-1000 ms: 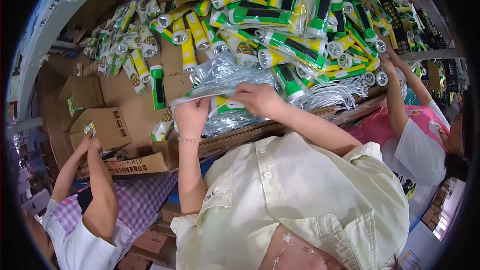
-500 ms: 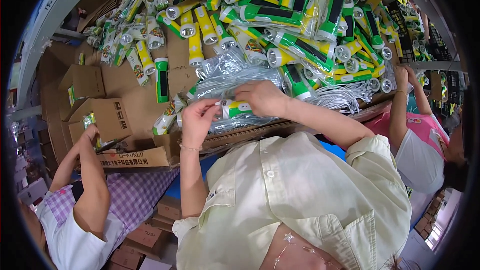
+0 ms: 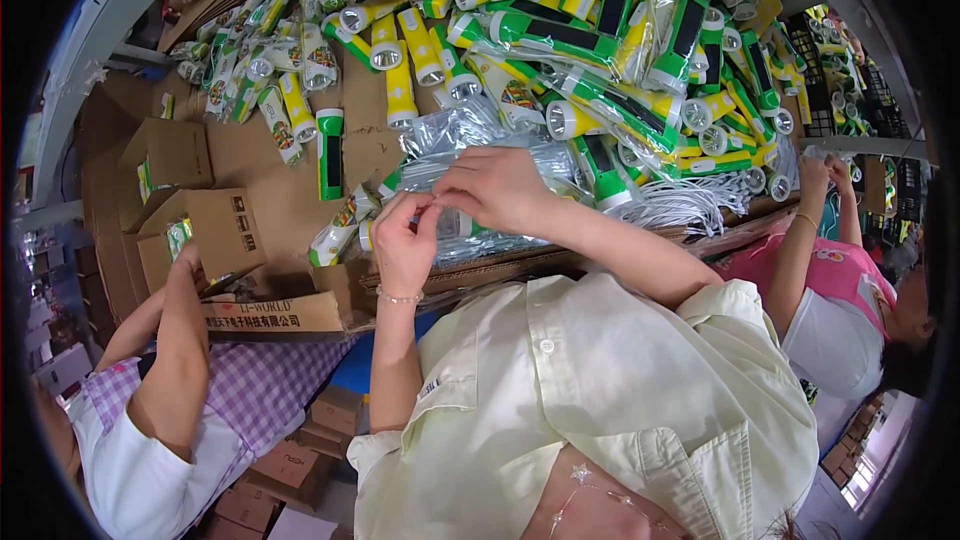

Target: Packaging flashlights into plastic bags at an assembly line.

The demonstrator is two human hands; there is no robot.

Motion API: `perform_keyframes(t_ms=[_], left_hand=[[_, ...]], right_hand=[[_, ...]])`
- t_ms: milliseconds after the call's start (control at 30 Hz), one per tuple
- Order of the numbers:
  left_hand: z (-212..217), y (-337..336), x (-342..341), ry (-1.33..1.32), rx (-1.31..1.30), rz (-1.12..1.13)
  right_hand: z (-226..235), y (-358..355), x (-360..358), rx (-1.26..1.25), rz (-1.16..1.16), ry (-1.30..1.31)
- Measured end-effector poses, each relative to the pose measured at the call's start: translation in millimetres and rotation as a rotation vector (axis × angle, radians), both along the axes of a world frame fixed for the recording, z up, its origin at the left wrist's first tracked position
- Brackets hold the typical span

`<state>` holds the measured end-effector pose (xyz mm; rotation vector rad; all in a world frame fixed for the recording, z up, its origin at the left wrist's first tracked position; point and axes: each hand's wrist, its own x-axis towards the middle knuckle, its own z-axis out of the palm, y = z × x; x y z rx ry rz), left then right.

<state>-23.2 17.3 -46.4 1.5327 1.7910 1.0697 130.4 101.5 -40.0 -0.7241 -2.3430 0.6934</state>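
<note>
Both my hands are closed, fingertips meeting over a stack of clear plastic bags (image 3: 480, 165). My left hand (image 3: 405, 245) and my right hand (image 3: 500, 190) pinch what looks like the edge of a clear plastic bag (image 3: 455, 223). A flashlight is mostly hidden under my right hand; a bit of green shows through the plastic. Left of my left hand lies a bagged flashlight (image 3: 338, 232). Beyond it a green flashlight (image 3: 330, 152) with a dark panel lies by itself. Just right of my right hand is another green flashlight (image 3: 603, 172).
A heap of green and yellow flashlights (image 3: 620, 50) covers the far right. Bundled white cables (image 3: 685, 205) lie on the right. Bagged flashlights (image 3: 240, 80) are piled far left, near open cardboard boxes (image 3: 222, 230). Co-workers' arms reach in at left (image 3: 185, 310) and right (image 3: 795, 240).
My hands have drawn together, fingertips now touching. The yellow, green and white flashlight between them is now mostly covered. The right co-worker's hands have lowered slightly.
</note>
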Motion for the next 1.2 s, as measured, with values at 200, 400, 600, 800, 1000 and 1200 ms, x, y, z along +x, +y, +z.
perform_keyframes(t_ms=[200,400,600,800,1000,1200], left_hand=[[-3.7,-12.4,-22.3,-0.084,0.009,0.127],[20.4,-11.2,-122.7,-0.33,0.122,0.462],[2.5,44.1,-286.5,-0.433,0.273,0.714],[-59.3,62.1,-375.0,-0.279,0.066,0.893],[-27.1,63.4,-82.0,0.208,0.055,-0.152],[-41.1,50.1,29.0,0.412,0.062,-0.428]], right_hand=[[-1.6,8.9,4.1,0.126,0.034,-0.107],[-5.9,43.8,55.8,0.065,-0.098,-0.175],[-19.9,27.3,37.7,0.024,-0.168,-0.23],[-45.0,7.3,29.6,0.162,-0.208,-0.256],[-55.9,6.3,36.2,0.194,-0.251,-0.169],[-61.0,8.7,51.2,0.027,-0.152,-0.05]])
